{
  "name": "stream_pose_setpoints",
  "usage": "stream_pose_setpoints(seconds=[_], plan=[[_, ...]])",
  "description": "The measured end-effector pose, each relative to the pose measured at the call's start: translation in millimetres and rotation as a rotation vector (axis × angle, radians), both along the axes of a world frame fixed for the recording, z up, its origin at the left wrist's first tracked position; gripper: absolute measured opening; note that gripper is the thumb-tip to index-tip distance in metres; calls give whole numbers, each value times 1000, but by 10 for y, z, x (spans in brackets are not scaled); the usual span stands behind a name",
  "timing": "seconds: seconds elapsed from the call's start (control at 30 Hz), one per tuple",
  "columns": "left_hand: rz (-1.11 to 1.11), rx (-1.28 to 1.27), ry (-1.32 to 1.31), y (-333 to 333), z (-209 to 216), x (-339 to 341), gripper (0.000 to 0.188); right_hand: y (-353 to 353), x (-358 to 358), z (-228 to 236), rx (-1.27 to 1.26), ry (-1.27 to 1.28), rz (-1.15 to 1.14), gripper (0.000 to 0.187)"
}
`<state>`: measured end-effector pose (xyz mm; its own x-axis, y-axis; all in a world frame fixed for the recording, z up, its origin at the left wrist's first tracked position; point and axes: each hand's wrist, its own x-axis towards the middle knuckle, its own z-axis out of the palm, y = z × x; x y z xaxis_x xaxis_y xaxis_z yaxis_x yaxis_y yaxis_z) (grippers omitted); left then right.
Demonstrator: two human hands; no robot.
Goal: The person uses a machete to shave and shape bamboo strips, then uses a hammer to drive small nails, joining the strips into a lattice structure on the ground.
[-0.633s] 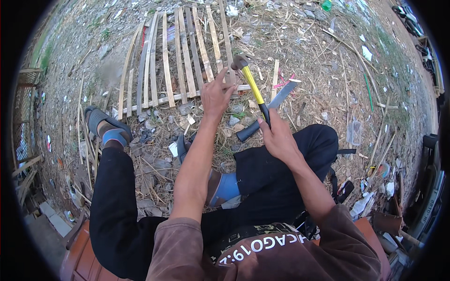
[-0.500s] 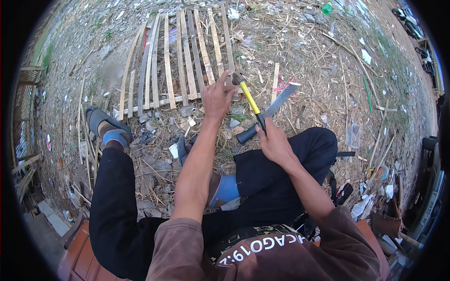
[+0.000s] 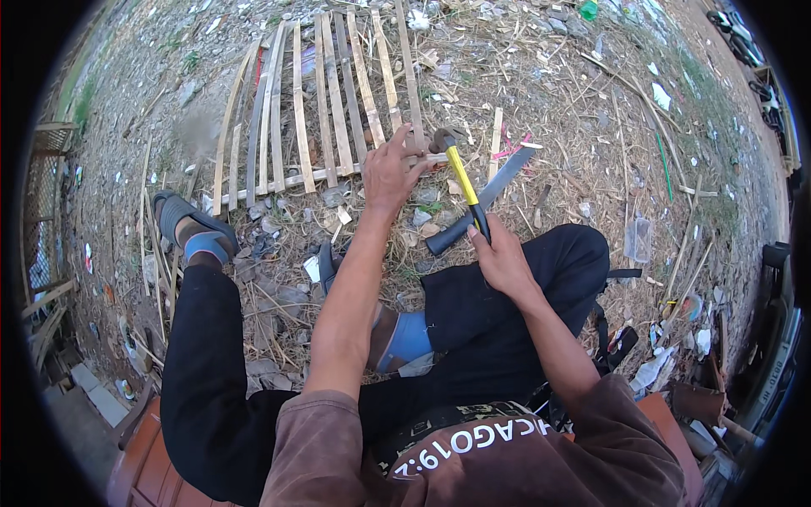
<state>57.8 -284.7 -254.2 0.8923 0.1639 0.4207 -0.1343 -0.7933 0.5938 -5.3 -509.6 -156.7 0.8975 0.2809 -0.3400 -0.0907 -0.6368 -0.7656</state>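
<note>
My right hand [image 3: 504,260] is closed around the black grip of a claw hammer [image 3: 461,179] with a yellow shaft. The hammer's metal head is raised close to the right end of a wooden crosspiece [image 3: 293,181]. My left hand [image 3: 389,175] is at that same end, its thumb and index finger around the lower end of the rightmost wooden slat [image 3: 406,69]. Whether a nail sits between those fingers is too small to tell. Several more slats [image 3: 302,110] lie side by side across the crosspiece, like a fence panel. A machete [image 3: 498,184] with a black handle lies beneath the hammer.
Dry straw, stones and litter cover the ground. A loose slat [image 3: 496,142] lies beside the machete and a clear plastic container [image 3: 639,241] is farther right. My sandalled left foot [image 3: 196,221] is near the crosspiece's left end. I sit on a reddish-brown seat [image 3: 139,452].
The hammer has shifted slightly right, its head moving a little away from my left fingers. My right hand has moved right with it. The left hand stays nearly in place.
</note>
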Motion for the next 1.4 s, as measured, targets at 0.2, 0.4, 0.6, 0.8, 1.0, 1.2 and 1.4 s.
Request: stream_pose_setpoints(seconds=[0.2,0.4,0.6,0.8,1.0,1.2,1.4], plan=[[-97,-80,150,48,186,-41,77,-116,-70,-101,123,107,-114,22],[-99,-16,192,81,87,32,65,-111,-64,-124,135,153,-128,21],[-142,76,141,92,78,94,52,-64,-41,-48,138,87,-47,21],[-99,161,259,99,186,137,47,-75,-62,-22,153,146,-68,22],[-132,177,350,140,149,148,49,-50,-11,-22,157,86,-41,22],[-141,168,402,167,138,135,49,40,74,66,67,-43,45,22],[-142,177,427,171,146,152,54,61,71,5,7,-108,97,22]])
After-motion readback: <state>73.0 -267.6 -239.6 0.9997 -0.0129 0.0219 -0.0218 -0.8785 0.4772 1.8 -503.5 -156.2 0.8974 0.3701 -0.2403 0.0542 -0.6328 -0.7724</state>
